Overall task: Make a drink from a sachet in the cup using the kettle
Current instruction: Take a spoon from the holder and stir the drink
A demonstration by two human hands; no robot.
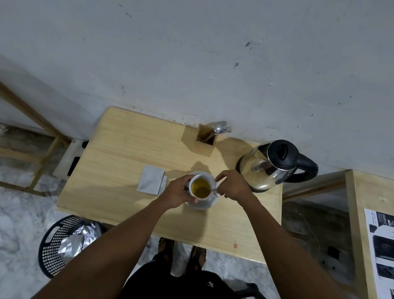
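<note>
We see our left hand (180,192) curled around the side of the white cup (200,184), fingers closed on its wall. Our right hand (232,184) pinches a thin metal spoon (213,190) whose bowl dips into the yellow-green drink. The cup stands on a white saucer (206,204) at the middle of the pale wooden table (124,157). Just left lies a flat, torn silver sachet (150,180). Farther right stands the glass-and-steel kettle (269,166) with black lid; behind, a square wooden holder (205,141) with cutlery.

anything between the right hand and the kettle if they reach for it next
Nothing visible does. The right hand holds a spoon in the cup, and the kettle stands just beyond it on bare table.
</note>
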